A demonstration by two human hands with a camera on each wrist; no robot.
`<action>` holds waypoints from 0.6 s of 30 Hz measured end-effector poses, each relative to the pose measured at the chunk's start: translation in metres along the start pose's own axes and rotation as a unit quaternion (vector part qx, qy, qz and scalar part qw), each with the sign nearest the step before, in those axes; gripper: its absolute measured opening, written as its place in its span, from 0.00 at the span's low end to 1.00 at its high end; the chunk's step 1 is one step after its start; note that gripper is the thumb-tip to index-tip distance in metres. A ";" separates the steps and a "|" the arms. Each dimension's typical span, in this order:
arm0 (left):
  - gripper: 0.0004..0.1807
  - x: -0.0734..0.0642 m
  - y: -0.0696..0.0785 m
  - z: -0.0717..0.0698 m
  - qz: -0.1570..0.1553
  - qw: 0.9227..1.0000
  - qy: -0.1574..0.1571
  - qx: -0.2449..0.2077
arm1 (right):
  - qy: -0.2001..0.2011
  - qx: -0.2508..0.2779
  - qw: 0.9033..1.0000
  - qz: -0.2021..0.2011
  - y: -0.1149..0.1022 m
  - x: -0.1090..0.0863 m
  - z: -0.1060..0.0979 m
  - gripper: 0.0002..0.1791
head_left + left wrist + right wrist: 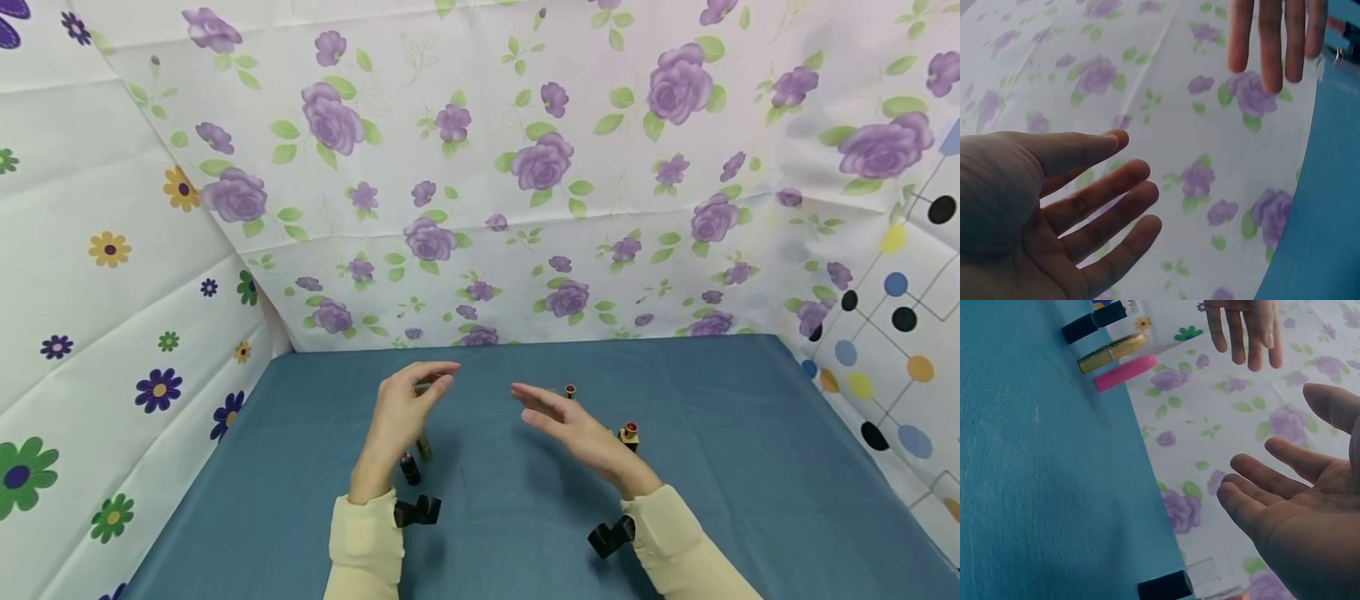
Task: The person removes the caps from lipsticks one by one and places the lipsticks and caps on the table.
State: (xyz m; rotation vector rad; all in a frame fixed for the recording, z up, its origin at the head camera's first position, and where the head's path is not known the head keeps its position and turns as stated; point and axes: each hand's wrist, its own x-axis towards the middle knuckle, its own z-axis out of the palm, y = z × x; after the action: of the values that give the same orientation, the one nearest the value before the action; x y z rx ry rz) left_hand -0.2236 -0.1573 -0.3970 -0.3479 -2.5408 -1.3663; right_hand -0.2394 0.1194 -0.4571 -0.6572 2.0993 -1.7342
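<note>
My left hand (pixel 397 417) is raised above the table, fingers extended and holding nothing. Near its wrist stand a black lipstick tube (pixel 409 468) and a gold tube (pixel 424 447). The right wrist view shows these as a black tube (pixel 1094 322) and a gold tube (pixel 1112 353), with a pink tube (pixel 1125 372) beside them. Across from it, my right hand (pixel 581 429) hovers with loosely straight fingers and nothing in its grasp. Close to that hand are a gold-based lipstick with a red top (pixel 628 435) and a smaller red-topped one (pixel 570 391), partly hidden.
A blue cloth (pixel 480 533) covers the table. Behind it hangs a white sheet with purple roses (pixel 542 162); patterned sheets flank both sides. At the lower edge of the right wrist view lies a black and clear tube (pixel 1165 585).
</note>
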 end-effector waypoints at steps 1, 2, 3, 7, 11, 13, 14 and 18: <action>0.14 0.000 -0.002 -0.002 -0.007 1.000 0.000 0.001 | -0.002 0.000 1.000 -0.001 0.000 0.001 0.001 0.33; 0.15 0.000 -0.004 -0.005 -0.014 1.000 -0.002 0.002 | -0.004 -0.001 1.000 -0.001 0.000 0.001 0.002 0.33; 0.15 0.000 -0.006 -0.007 -0.023 1.000 -0.006 0.003 | -0.006 -0.001 1.000 -0.001 -0.001 0.002 0.002 0.32; 0.17 0.001 -0.013 -0.011 -0.051 0.998 -0.026 0.022 | -0.013 -0.008 1.000 0.000 -0.001 0.007 0.005 0.33; 0.20 0.003 -0.021 -0.013 -0.076 0.995 -0.049 0.046 | -0.022 -0.007 1.000 0.000 0.000 0.012 0.007 0.33; 0.20 0.004 -0.025 -0.015 -0.088 0.993 -0.059 0.059 | -0.026 -0.005 1.000 0.001 0.000 0.014 0.007 0.33; 0.21 0.005 -0.027 -0.015 -0.094 0.991 -0.063 0.068 | -0.028 -0.004 1.000 0.000 0.001 0.015 0.007 0.33; 0.21 0.005 -0.033 -0.016 -0.116 0.986 -0.076 0.096 | -0.036 -0.003 0.999 0.003 0.003 0.018 0.010 0.34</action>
State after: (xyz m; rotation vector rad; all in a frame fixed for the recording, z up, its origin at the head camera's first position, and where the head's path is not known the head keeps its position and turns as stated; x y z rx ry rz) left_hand -0.2378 -0.1880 -0.4129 -0.1272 -2.8867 -1.1942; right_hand -0.2498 0.1017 -0.4612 -0.7047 2.0559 -1.6772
